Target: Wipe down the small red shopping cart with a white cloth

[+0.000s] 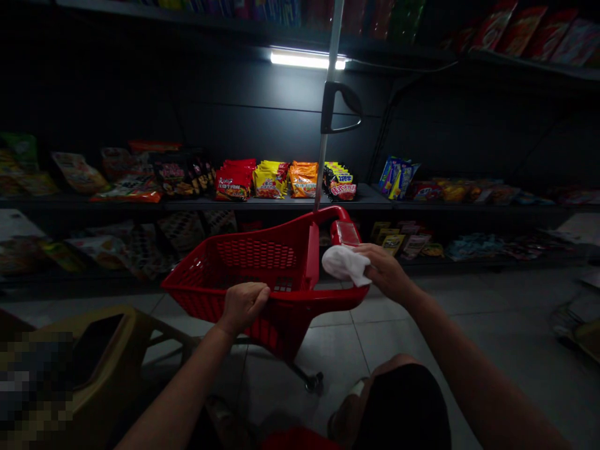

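Observation:
My left hand grips the near rim of a red plastic shopping cart basket. My right hand holds a crumpled white cloth, pressing it against the basket's far right corner near a red handle piece. A metal pole with a black loop handle rises from the basket's far end. The cart's lower frame and a small caster stand on the tiled floor beneath it.
Ahead, a dark shelf holds rows of red, yellow and orange snack packets, with more packets on the shelves below and above. A lit tube lamp hangs overhead. A yellow plastic chair stands at lower left. A dark bag sits at bottom centre.

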### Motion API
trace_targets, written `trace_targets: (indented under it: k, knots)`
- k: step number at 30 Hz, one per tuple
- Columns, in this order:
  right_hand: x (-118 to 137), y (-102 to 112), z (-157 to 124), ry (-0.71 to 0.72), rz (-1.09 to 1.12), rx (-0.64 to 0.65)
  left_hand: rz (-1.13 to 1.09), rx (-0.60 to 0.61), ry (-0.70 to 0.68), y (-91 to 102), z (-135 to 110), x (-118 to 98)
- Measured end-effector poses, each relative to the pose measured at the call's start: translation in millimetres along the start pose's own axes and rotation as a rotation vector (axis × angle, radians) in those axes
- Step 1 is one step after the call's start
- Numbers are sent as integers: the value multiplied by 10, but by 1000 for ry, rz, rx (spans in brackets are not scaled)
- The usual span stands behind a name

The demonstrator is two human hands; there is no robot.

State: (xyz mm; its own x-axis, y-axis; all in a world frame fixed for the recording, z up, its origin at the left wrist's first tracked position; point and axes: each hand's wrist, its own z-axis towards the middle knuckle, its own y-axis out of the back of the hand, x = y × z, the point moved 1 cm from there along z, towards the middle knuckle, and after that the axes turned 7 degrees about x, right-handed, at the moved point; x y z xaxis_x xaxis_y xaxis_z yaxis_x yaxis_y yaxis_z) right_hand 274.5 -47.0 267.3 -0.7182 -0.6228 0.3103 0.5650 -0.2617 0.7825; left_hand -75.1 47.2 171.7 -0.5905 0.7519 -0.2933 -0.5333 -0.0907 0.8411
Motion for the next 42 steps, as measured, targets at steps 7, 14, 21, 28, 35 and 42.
trace_targets:
  k: [7,14,21,28,35,42]
  knots:
    - [646,-192,68,75,-105,166,45,-28,84,3,-13,105]
    - [377,-34,328,185,-118,309,-34,3,58,42,-55,177]
    - [775,-104,643,-19,-267,704,41,-38,70,30,-51,147]
    - [701,-180,804,-282,172,233,33,-36,61,105,-97,251]
    - [671,-343,1016,53,-191,684,22,-52,30,101,-99,244]
    - [435,-485,1368,3,-494,889,17,-41,40,92,-96,219]
